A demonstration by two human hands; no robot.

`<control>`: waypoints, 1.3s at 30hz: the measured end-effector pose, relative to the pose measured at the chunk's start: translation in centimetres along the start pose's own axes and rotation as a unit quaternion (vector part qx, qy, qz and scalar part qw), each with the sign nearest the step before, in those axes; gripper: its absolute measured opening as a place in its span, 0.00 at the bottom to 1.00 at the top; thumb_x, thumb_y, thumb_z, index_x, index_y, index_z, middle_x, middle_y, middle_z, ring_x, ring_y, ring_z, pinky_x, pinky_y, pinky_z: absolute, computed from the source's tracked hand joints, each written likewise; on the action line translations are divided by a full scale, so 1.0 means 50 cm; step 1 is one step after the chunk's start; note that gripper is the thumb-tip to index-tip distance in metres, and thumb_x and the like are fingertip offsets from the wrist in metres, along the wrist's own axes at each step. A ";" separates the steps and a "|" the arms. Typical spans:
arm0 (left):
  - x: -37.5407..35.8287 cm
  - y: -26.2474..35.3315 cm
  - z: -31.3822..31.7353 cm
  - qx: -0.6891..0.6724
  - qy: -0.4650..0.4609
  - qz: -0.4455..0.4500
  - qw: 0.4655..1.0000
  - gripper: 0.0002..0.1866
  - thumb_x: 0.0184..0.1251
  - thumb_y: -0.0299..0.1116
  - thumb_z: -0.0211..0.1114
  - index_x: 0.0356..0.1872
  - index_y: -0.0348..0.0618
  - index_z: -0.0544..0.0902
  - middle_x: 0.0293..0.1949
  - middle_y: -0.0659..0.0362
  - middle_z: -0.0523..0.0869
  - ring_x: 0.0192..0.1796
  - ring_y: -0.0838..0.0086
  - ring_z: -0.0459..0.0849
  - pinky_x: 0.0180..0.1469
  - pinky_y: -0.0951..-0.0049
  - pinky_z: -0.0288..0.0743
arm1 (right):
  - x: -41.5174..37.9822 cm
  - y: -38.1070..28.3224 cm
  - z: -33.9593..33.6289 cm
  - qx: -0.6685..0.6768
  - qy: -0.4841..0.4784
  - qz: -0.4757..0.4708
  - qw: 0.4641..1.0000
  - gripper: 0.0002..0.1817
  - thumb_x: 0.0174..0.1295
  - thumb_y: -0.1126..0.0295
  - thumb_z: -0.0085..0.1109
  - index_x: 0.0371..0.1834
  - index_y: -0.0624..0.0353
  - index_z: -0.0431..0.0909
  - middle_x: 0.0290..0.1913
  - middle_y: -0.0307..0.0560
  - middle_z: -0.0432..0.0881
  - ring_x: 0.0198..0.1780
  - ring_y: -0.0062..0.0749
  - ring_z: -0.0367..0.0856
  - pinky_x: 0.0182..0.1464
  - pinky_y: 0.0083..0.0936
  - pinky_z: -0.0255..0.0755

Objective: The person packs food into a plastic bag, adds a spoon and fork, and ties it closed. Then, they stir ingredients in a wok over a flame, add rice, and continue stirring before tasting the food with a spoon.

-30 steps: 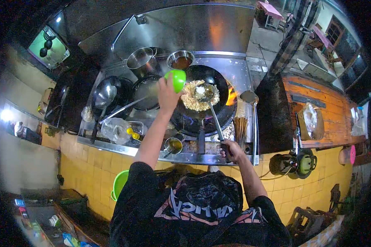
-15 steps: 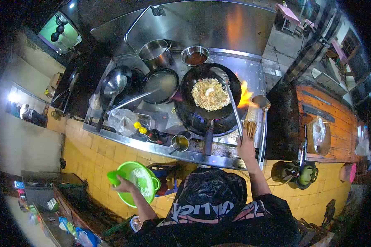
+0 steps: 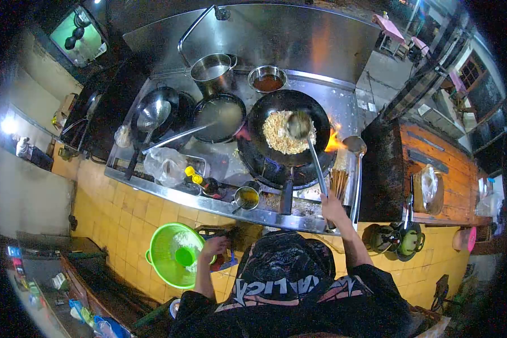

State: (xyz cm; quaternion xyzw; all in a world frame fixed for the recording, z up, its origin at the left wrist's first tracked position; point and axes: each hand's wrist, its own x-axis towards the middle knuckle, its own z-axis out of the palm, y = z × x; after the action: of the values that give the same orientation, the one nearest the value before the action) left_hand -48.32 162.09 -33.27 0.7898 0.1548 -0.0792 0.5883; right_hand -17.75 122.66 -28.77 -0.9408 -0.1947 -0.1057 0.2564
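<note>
My right hand (image 3: 334,210) is closed around the long handle of a ladle (image 3: 299,125). The ladle's round bowl rests on a pale brown heap of food, which looks like fried rice (image 3: 278,137), in a black wok (image 3: 315,110). Down on the left, my left hand (image 3: 215,247) is at the right rim of a bright green basin (image 3: 159,265), apparently empty with its fingers loosely extended. White grains, probably rice, lie inside the basin. Among them sits a small green cup (image 3: 185,256).
Flames (image 3: 336,138) rise at the wok's right side. Left of it are a shallow pan (image 3: 228,115), a tall pot (image 3: 213,73) and a skimmer (image 3: 154,115). A metal bowl of red-brown sauce (image 3: 267,82) stands behind. A small oil pot (image 3: 246,198) is near the stove's front edge.
My left hand has let go of the green cup, which now lies in the basin, and moved right. The ladle's bowl has come down and nearer over the food in the wok.
</note>
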 end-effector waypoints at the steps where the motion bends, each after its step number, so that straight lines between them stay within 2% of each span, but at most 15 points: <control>1: 0.054 0.139 0.025 -0.175 -0.066 -0.215 0.958 0.15 0.64 0.42 0.56 0.40 0.42 0.80 0.35 0.59 0.82 0.35 0.73 0.80 0.39 0.73 0.75 | 0.007 0.030 0.014 0.162 -0.191 0.203 0.947 0.18 0.66 0.60 0.42 0.44 0.67 0.65 0.13 0.50 0.69 0.12 0.36 0.72 0.14 0.33 0.65; 3: 0.132 0.286 0.108 -0.159 -0.190 -0.154 0.957 0.25 0.64 0.52 0.53 0.44 0.36 0.78 0.39 0.56 0.82 0.40 0.74 0.80 0.40 0.73 0.74 | 0.049 -0.028 -0.039 0.151 -0.192 0.183 0.952 0.18 0.67 0.60 0.41 0.44 0.68 0.65 0.12 0.49 0.68 0.11 0.36 0.71 0.13 0.33 0.65; 6: 0.259 0.329 0.237 -0.005 -0.161 -0.155 0.975 0.28 0.61 0.55 0.55 0.44 0.36 0.78 0.38 0.54 0.82 0.41 0.71 0.81 0.40 0.70 0.74 | 0.073 -0.068 -0.044 0.187 -0.211 0.150 0.948 0.18 0.67 0.61 0.40 0.43 0.69 0.64 0.13 0.50 0.70 0.09 0.37 0.70 0.13 0.33 0.64; 8: 0.326 0.315 0.311 0.023 -0.097 -0.084 0.991 0.27 0.60 0.54 0.57 0.43 0.37 0.78 0.36 0.54 0.82 0.39 0.70 0.82 0.39 0.69 0.75 | 0.138 -0.176 -0.150 0.254 -0.352 0.341 0.834 0.23 0.66 0.57 0.39 0.42 0.72 0.68 0.29 0.69 0.77 0.40 0.66 0.74 0.44 0.48 0.70; 10: 0.390 0.319 0.352 -0.348 -0.090 -0.283 0.889 0.21 0.58 0.48 0.62 0.40 0.39 0.79 0.30 0.54 0.82 0.33 0.68 0.82 0.36 0.70 0.75 | 0.155 -0.148 -0.153 0.191 -0.342 0.295 0.872 0.22 0.65 0.58 0.40 0.40 0.72 0.69 0.26 0.66 0.77 0.32 0.60 0.78 0.38 0.46 0.72; 13: 0.415 0.329 0.366 -0.484 -0.111 -0.160 0.853 0.14 0.55 0.42 0.64 0.35 0.41 0.79 0.26 0.57 0.81 0.26 0.71 0.80 0.30 0.72 0.74 | 0.068 0.037 0.019 -0.045 -0.147 0.004 0.988 0.24 0.64 0.55 0.41 0.38 0.73 0.70 0.25 0.62 0.77 0.21 0.47 0.79 0.33 0.42 0.73; 14: 0.426 0.325 0.384 -0.487 -0.112 -0.160 0.851 0.14 0.55 0.42 0.64 0.35 0.41 0.79 0.26 0.57 0.81 0.26 0.71 0.80 0.30 0.72 0.74 | 0.085 0.009 -0.033 -0.048 -0.149 0.004 0.988 0.24 0.64 0.55 0.41 0.38 0.73 0.70 0.25 0.62 0.77 0.21 0.47 0.79 0.33 0.42 0.73; 16: 0.438 0.319 0.423 -0.388 -0.029 -0.211 0.897 0.09 0.55 0.36 0.63 0.30 0.41 0.79 0.23 0.59 0.80 0.22 0.74 0.77 0.26 0.73 0.71 | 0.137 -0.073 -0.202 0.155 -0.429 0.292 0.841 0.21 0.67 0.56 0.39 0.44 0.67 0.68 0.16 0.50 0.73 0.12 0.34 0.72 0.20 0.33 0.69; 17: 0.370 0.443 0.393 -0.384 -0.030 -0.214 0.898 0.09 0.55 0.36 0.63 0.30 0.41 0.79 0.23 0.59 0.80 0.22 0.74 0.77 0.26 0.73 0.71 | 0.168 -0.169 -0.322 0.059 -0.466 0.238 0.850 0.19 0.66 0.55 0.40 0.40 0.63 0.69 0.16 0.48 0.72 0.11 0.31 0.70 0.19 0.31 0.68; 19: 0.263 0.673 0.331 -0.562 -0.073 -0.235 0.790 0.07 0.58 0.31 0.59 0.24 0.40 0.73 0.19 0.60 0.74 0.20 0.75 0.73 0.23 0.74 0.70 | 0.131 -0.103 -0.336 -0.086 -0.332 0.013 0.939 0.17 0.62 0.56 0.46 0.45 0.59 0.70 0.22 0.60 0.77 0.27 0.48 0.80 0.33 0.42 0.73; 20: 0.240 0.711 0.294 -0.633 -0.170 -0.235 0.718 0.08 0.58 0.31 0.59 0.25 0.41 0.71 0.19 0.61 0.74 0.21 0.75 0.73 0.24 0.74 0.70 | 0.143 -0.179 -0.413 -0.129 -0.352 0.068 0.925 0.18 0.59 0.59 0.49 0.52 0.53 0.69 0.28 0.64 0.77 0.38 0.55 0.78 0.41 0.47 0.71; 27: 0.296 0.494 0.282 -0.520 -0.137 -0.286 0.793 0.06 0.62 0.31 0.54 0.27 0.43 0.74 0.20 0.63 0.76 0.22 0.76 0.75 0.28 0.75 0.71 | 0.095 -0.231 -0.484 -0.121 -0.349 0.001 0.929 0.27 0.53 0.69 0.53 0.60 0.53 0.65 0.30 0.63 0.78 0.38 0.57 0.78 0.41 0.46 0.72; 28: 0.262 0.477 0.312 -0.419 -0.121 -0.191 0.879 0.05 0.61 0.30 0.55 0.26 0.43 0.74 0.20 0.61 0.76 0.22 0.74 0.76 0.29 0.72 0.73 | 0.086 -0.224 -0.475 -0.134 -0.347 0.004 0.928 0.28 0.52 0.71 0.53 0.60 0.55 0.65 0.30 0.63 0.78 0.37 0.56 0.78 0.40 0.46 0.72; 32: 0.106 0.670 0.284 -0.414 -0.242 -0.273 0.834 0.09 0.62 0.34 0.54 0.25 0.42 0.74 0.19 0.59 0.76 0.25 0.72 0.77 0.30 0.73 0.72 | 0.059 -0.242 -0.435 -0.184 -0.313 0.062 0.930 0.22 0.58 0.75 0.39 0.58 0.56 0.63 0.32 0.62 0.78 0.34 0.56 0.80 0.38 0.44 0.76; 39: 0.195 0.556 0.271 -0.454 -0.151 -0.244 0.844 0.10 0.61 0.35 0.57 0.24 0.43 0.73 0.19 0.60 0.73 0.21 0.74 0.74 0.29 0.72 0.73 | 0.058 -0.148 -0.380 -0.213 -0.288 0.021 0.933 0.26 0.59 0.69 0.48 0.63 0.53 0.62 0.37 0.59 0.78 0.35 0.44 0.81 0.37 0.37 0.77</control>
State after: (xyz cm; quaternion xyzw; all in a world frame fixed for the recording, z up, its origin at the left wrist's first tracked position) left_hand -28.99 143.42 -15.12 0.3496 0.2701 -0.2595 0.8588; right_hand -20.15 119.46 -8.55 -0.9675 -0.2128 0.1360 -0.0151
